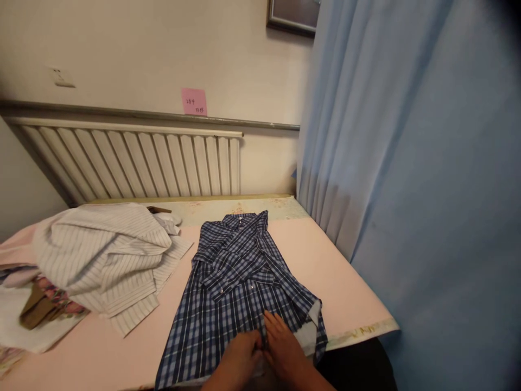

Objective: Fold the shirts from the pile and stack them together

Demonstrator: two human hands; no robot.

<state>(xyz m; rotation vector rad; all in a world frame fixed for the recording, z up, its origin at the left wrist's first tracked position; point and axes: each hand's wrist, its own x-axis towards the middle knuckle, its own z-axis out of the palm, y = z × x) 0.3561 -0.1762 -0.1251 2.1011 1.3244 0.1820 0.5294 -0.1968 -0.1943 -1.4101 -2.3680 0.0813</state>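
Navy-and-white plaid long-sleeved shirt (240,271) spread on a pink-covered table (325,266), lower part under a straight-fingered right hand (281,342) and, beside it, a curled left hand (243,350), grip hard to tell.

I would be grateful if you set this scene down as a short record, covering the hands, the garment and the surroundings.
Garment: plaid shirt, spread out, collar away from the person, one sleeve laid across its front
Left hand: over the shirt's near end, fingers curled; any grip on cloth is unclear
Right hand: beside the left, fingers extended on the shirt
Surface: table with a pink cover
Left side: heaped striped cloth
Right side: blue curtain
Behind: radiator, pink note above it
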